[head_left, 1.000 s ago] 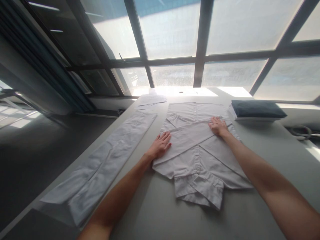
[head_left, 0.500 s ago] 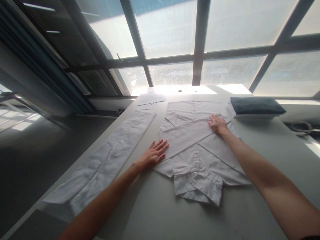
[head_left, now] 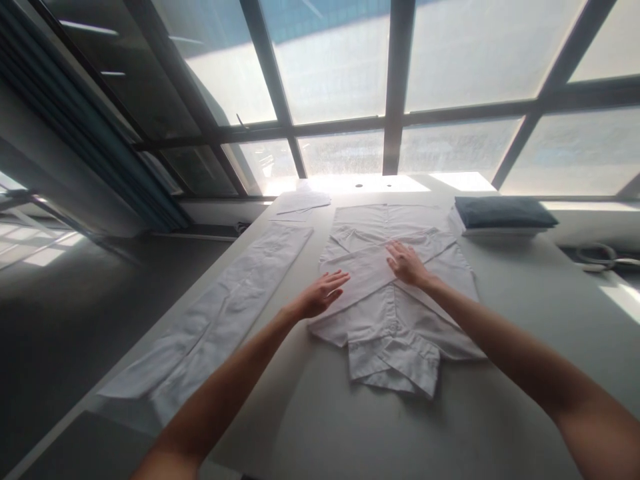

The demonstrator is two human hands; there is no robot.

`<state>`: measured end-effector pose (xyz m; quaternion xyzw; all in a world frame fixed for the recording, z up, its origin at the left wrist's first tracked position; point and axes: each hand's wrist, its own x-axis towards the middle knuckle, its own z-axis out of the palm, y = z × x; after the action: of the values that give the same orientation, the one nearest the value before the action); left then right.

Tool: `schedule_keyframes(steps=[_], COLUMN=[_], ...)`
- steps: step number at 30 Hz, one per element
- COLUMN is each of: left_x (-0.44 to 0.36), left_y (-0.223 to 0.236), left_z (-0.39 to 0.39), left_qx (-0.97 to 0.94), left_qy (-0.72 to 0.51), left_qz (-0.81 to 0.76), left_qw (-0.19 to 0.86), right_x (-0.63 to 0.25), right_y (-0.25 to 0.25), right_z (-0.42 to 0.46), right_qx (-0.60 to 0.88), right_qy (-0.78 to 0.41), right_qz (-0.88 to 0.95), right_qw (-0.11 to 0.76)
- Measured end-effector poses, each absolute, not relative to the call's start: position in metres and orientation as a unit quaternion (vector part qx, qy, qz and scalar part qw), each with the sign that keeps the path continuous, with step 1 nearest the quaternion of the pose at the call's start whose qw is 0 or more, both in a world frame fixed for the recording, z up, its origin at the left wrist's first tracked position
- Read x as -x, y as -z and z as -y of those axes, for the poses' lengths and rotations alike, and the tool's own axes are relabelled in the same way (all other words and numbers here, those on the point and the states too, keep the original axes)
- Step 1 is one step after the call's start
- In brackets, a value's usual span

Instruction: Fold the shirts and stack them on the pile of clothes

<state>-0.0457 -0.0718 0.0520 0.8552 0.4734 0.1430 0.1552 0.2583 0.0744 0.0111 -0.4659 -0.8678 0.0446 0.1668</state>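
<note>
A white button-up shirt [head_left: 417, 313] lies front up on the table, its collar end toward me. Its sleeves cross over the body in the middle. My right hand [head_left: 406, 262] is over the crossed sleeves near the shirt's centre, fingers stretched out. At the shirt's left edge is my left hand [head_left: 321, 295], fingers extended and slightly raised; whether it touches the cloth I cannot tell. Neither hand grips anything.
Another white garment [head_left: 225, 300], long and flat, lies along the left side of the white table [head_left: 320, 413]. Papers [head_left: 303, 200] rest at the far left corner. A folded stack with dark blue cloth [head_left: 505, 212] on top sits at the right, before tall windows.
My right hand has slid left from the shirt's right side to its middle. The left hand has moved slightly up and right, off its flat press on the sleeve's edge.
</note>
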Motion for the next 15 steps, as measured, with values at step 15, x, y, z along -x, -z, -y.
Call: schedule_keyframes(steps=[15], left_x=[0.028], left_y=[-0.01], left_z=[0.053], left_qx=[-0.887], left_qy=[-0.075], left_qz=[-0.451], left_qw=[0.063], right_x=[-0.372], right_y=[-0.041], right_z=[-0.061], right_qx=[0.457], right_qy=[-0.221], right_qz=[0.805], right_qw=[0.307])
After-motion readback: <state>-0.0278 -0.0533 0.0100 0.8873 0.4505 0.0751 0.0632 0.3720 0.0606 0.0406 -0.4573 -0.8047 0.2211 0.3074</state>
